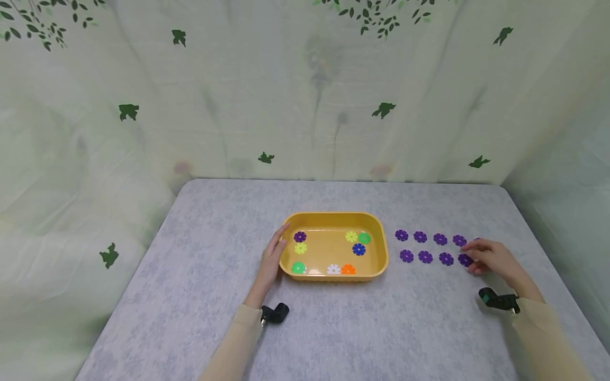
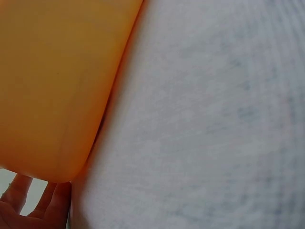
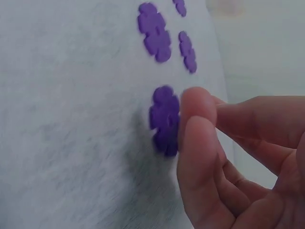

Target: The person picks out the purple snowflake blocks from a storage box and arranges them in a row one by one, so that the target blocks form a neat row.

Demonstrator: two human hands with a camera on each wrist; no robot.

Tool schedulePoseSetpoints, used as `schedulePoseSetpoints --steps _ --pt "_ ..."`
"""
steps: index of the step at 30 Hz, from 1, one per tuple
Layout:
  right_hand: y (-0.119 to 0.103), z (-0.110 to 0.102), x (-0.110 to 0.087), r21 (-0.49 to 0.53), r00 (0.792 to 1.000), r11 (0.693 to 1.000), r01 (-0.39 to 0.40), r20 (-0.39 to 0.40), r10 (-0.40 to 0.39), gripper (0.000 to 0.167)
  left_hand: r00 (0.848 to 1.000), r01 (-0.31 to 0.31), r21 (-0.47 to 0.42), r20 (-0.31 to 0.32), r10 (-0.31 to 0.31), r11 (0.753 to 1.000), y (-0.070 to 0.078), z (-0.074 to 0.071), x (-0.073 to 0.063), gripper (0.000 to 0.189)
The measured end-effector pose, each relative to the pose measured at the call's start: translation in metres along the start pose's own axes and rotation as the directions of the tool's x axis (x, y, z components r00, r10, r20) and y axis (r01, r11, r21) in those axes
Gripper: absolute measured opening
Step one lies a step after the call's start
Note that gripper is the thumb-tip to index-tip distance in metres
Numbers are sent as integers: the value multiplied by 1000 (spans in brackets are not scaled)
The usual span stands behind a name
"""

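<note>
A yellow tray [image 1: 333, 278] stands on the table with small flower-shaped discs inside, in purple, yellow, green, blue, white and orange. My left hand [image 1: 272, 256] rests against the tray's left side, its extended fingers touching the wall and rim. To the right of the tray, purple flower-shaped discs [image 1: 425, 257] lie flat in two rows. At the right end of the rows is my right hand [image 1: 493, 260]. Its thumb and fingertips are close together beside the end purple disc [image 3: 164, 121] of the nearer row, overlapping its edge. Another disc is partly hidden behind this hand.
The grey mottled table [image 1: 381, 328] extends around the tray. A pale curtain [image 1: 286, 95] with leaf and bird prints hangs behind the table and along both sides. Each wrist carries a small black camera [image 1: 275, 313].
</note>
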State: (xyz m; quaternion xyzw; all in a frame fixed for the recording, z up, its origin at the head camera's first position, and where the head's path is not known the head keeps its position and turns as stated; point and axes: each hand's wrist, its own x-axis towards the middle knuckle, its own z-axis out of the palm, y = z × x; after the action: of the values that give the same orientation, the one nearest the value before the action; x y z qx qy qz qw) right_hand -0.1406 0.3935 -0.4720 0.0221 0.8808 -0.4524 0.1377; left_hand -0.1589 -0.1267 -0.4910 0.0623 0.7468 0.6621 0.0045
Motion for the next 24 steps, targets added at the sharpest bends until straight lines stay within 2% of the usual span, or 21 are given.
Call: schedulePoseSetpoints --steps 5,11,16,20,24 --pt "-24 5 9 19 998 998 56 -1 -56 38 1000 -5 -5 18 5 1000 16 0 -5 43" --pt "-65 27 27 132 988 981 144 32 -149 40 1000 -3 11 -10 3 1000 -6 0 1 41" --pt "-104 57 45 189 986 973 129 79 -146 42 1000 -16 27 -19 17 999 -11 1 3 41" --pt "-136 82 59 213 977 968 130 141 -162 38 1000 -14 19 -1 14 1000 -2 0 1 42" --pt "-164 109 71 235 950 960 156 231 -211 35 1000 -12 25 23 11 1000 17 -1 -5 43"
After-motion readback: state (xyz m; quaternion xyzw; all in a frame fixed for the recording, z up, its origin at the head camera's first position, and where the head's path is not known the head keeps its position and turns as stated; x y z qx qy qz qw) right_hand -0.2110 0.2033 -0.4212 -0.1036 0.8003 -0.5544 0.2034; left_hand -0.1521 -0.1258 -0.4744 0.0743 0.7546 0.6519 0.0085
